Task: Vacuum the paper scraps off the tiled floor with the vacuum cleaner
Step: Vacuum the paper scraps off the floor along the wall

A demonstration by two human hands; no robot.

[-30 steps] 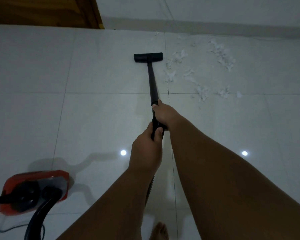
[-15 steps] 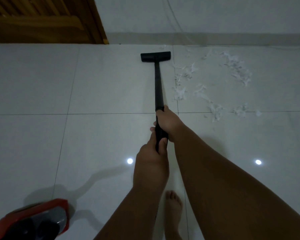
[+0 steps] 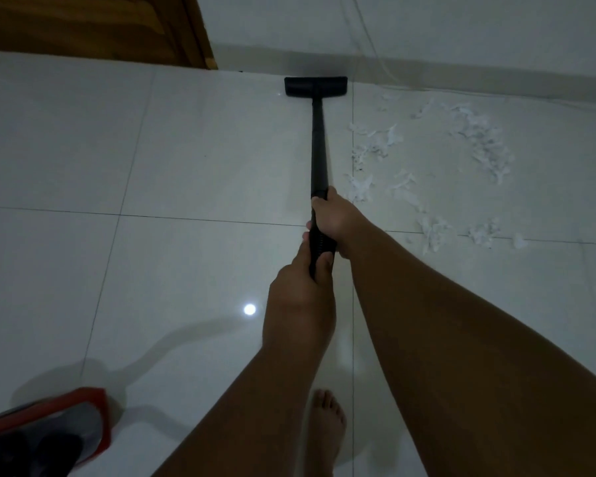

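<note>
1. Gripping the black wand two-handed for push control: right hand wrapped ahead, left hand wrapped behind.
2. Floor nozzle sits flat at the wall base, wand's far end.
3. Paper scraps lie right of the wand, untouched.
4. Red canister trails behind-left of the wand.

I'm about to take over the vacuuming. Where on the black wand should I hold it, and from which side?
Grip the wand at its near, upper end, from above. The right hand wraps just below the smooth tube; the left hand sits behind it on the ribbed section. The tube slopes away to the floor head, so holding the near end likely helps you swing it right toward the paper scraps.
</note>
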